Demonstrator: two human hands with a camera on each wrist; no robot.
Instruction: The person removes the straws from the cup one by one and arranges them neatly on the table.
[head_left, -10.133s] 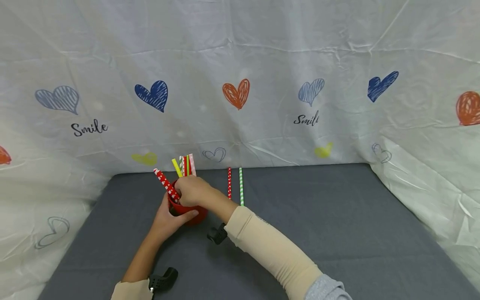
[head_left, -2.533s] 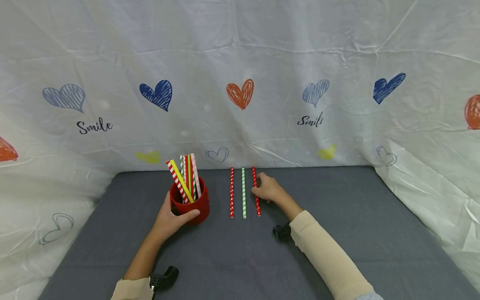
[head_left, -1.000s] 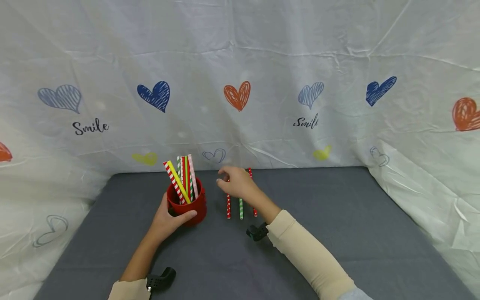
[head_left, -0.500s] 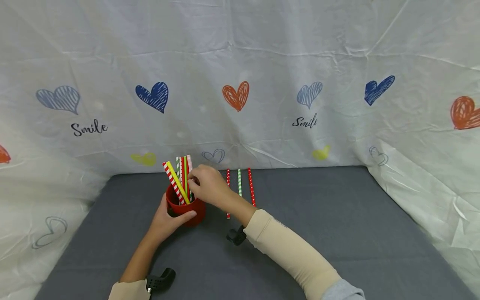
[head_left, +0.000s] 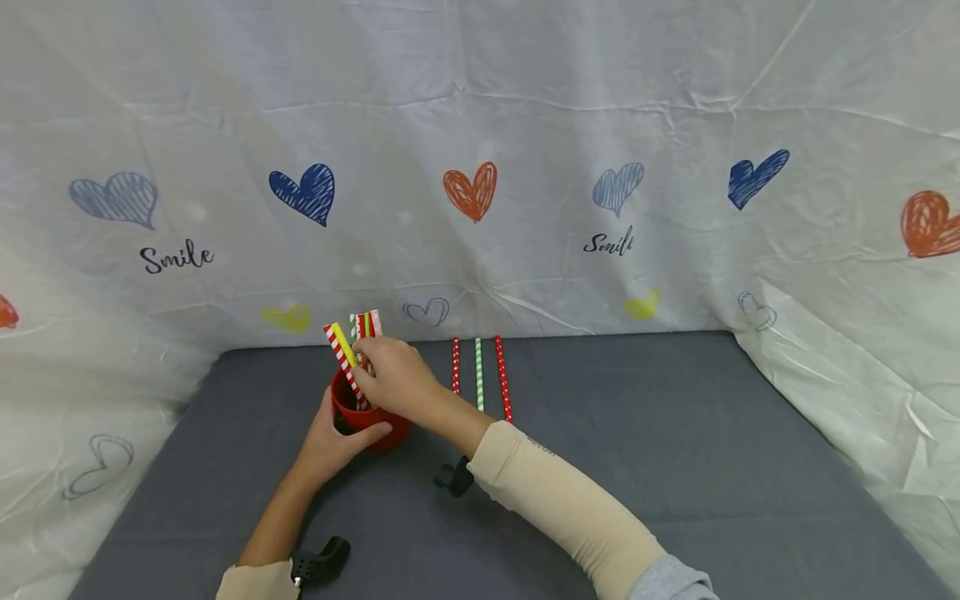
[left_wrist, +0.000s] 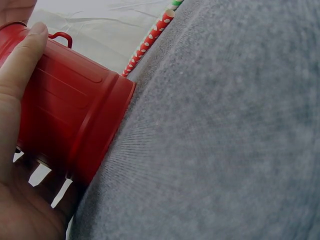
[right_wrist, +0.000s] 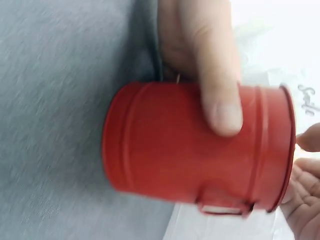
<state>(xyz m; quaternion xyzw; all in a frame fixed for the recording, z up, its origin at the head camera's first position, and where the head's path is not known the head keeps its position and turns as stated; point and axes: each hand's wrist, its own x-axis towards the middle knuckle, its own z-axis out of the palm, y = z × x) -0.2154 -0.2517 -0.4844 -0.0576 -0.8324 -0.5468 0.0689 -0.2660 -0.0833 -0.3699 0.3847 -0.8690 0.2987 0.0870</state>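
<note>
A red metal cup (head_left: 397, 430) stands upright on a counter (head_left: 675, 467) covered in dark grey cloth. The left hand (head_left: 330, 442) is wrapped around it from the near left side, its thumb lying across the wall and its fingers curving round behind. A small loop handle (right_wrist: 222, 213) juts from the cup's wall in the right wrist view.

A bunch of paper straws leans in the cup and rises above its rim: a red-and-white striped straw (head_left: 337, 347) and a yellow straw (head_left: 343, 343) tilt to the left, while a pale pink straw (head_left: 377, 321) and several others stand straighter behind. The right hand (head_left: 396, 377) is over the cup's mouth among these straws, fingers bent and thumb close to the yellow one; whether it has hold of any straw cannot be told, as the hand covers that spot.

To the right of the cup, three more straws lie apart, side by side on the counter: a red dotted straw (head_left: 455, 365), a green-and-white striped straw (head_left: 479, 375) and a second red dotted straw (head_left: 503, 379). The right forearm (head_left: 457, 421) hides their near ends in the head view. Behind the counter hangs a white sheet (head_left: 525, 108) printed with hearts and "Smile".
</note>
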